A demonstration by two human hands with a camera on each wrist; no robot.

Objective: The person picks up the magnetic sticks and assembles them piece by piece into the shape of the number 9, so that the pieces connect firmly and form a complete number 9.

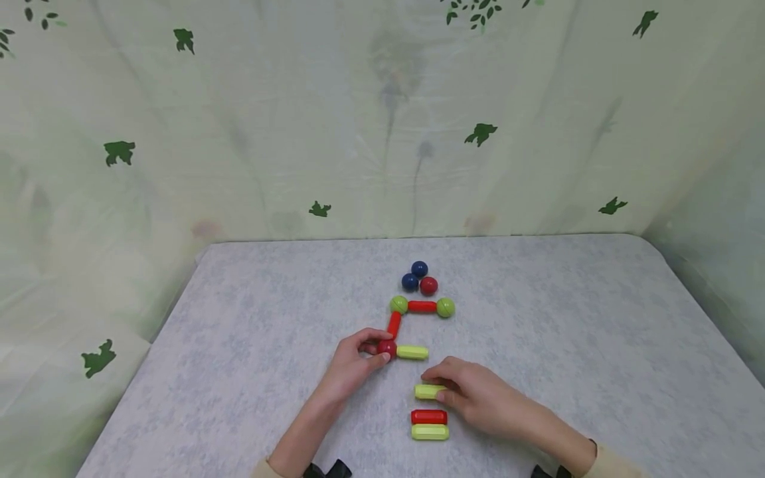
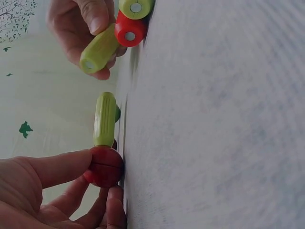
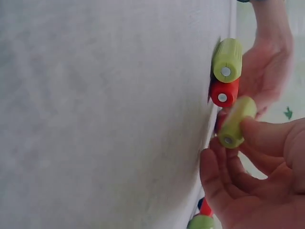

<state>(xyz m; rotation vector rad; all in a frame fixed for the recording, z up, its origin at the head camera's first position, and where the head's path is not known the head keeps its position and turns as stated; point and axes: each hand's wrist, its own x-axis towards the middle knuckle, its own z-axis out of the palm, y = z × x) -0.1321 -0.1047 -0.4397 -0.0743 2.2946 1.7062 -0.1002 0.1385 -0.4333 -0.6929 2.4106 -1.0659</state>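
Observation:
My left hand pinches a red ball between thumb and fingers at the near end of a joined chain of magnetic rods and balls. A yellow-green rod juts right from that ball. Beyond it, a red rod leads to a green ball, then another red rod and a second green ball. My right hand pinches a loose yellow-green rod, tilted and apart from the chain. A pale round tip shows on its end in the left wrist view.
Close to my right hand, a red rod and a yellow-green rod lie side by side. Past the chain, two blue balls and a loose red ball sit clustered. A leaf-patterned curtain hangs behind the grey table.

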